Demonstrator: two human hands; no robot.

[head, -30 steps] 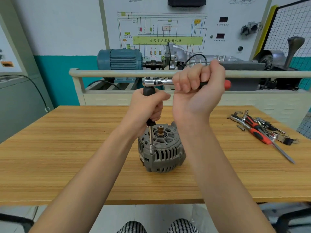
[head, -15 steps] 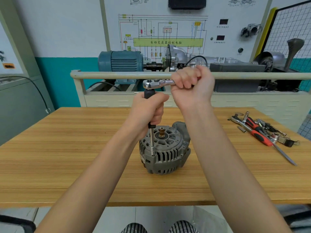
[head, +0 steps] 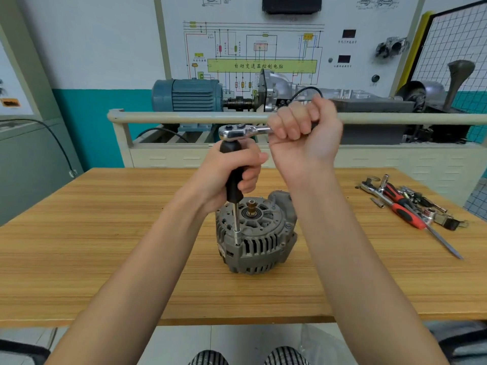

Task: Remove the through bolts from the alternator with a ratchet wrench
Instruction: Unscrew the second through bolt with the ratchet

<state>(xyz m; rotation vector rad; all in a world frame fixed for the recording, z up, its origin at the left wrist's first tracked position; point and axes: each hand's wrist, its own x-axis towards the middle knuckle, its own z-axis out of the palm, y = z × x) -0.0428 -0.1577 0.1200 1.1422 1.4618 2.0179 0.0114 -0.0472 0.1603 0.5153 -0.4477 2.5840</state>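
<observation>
Mostly, right hand (head: 303, 138) hides ratchet handle (head: 243, 132).

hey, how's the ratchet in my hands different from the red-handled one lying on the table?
The ratchet is held up above the alternator; the red-handled one lies flat on the table. The right hand covers the held one's handle; the loose one's grip shows fully. The held one sits on a black-handled driver, gripped by the left hand; the other lies among loose tools. Both have shiny metal heads.

Grey alternator (head: 254, 238) on striped tan wood tabletop (head: 105, 246); chrome ratchet wrench (head: 243, 132); red-and-black tools (head: 407, 206) at right; blue motor (head: 187, 95) behind.
</observation>
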